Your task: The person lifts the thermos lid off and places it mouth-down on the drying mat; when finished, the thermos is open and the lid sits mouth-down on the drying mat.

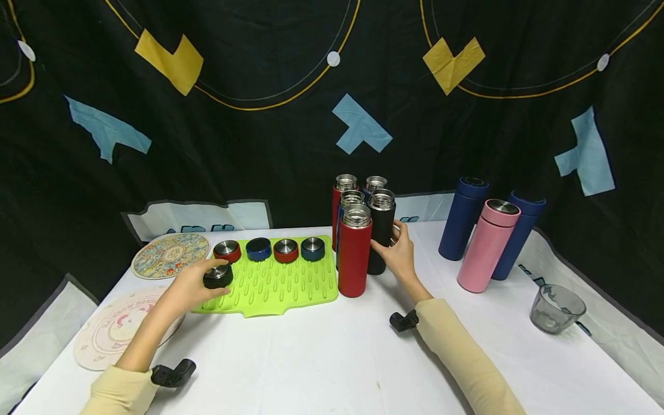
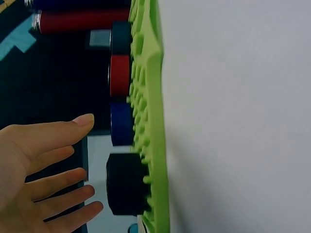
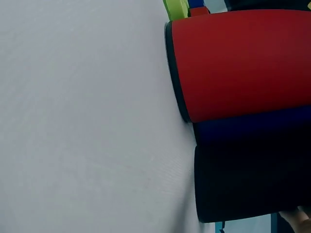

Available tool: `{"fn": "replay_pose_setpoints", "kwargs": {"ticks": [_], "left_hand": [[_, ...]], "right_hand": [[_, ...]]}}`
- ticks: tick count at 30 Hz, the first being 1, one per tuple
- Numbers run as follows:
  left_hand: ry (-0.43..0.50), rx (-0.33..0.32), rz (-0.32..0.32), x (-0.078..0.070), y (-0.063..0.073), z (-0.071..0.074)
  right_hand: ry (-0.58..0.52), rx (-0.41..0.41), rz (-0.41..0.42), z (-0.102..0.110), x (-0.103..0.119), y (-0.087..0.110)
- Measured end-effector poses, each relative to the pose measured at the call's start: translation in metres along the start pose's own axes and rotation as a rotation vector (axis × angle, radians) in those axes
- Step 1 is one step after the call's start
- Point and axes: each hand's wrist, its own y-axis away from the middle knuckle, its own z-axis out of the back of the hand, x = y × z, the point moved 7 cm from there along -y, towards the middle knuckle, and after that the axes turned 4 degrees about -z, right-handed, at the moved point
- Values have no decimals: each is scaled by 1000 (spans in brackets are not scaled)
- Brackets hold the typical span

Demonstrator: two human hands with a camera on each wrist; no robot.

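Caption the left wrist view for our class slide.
Left hand, fingers spread, beside a black lid on a green mat, with blue, red and dark teal lids beyond.

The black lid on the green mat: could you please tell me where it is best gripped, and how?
I'd have the left hand pinch the black lid across its side wall, coming from above: it is short and round, its metallic top faces up, and the red lid close behind it seems to leave little room there.

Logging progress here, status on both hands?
Left hand open near round black metal-topped lid on green ridged mat. Right hand holding tall black uncapped bottle. Nearest red cylindrical bottle close by.
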Motion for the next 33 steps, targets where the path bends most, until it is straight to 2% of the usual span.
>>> {"fn": "replay_pose_setpoints", "kwargs": {"ticks": [6,13,21,26,29,33], "left_hand": [[61,37,-53,-19,11,-9],[89,129,-109,-27,17,-27],[76,178,-66,-25,19,-34],[100,198,-54,-24,20,-38],[113,220,-58,-24,21,-42],[109,221,-62,-25,21,-42]], "right_hand": [[27,19,6,4,-1,2],[60,29,29,7,2,3],[58,27,12,9,2,2],[102,80,-4,12,3,6],[132,103,15,22,7,13],[157,92,99,48,20,24]]}}
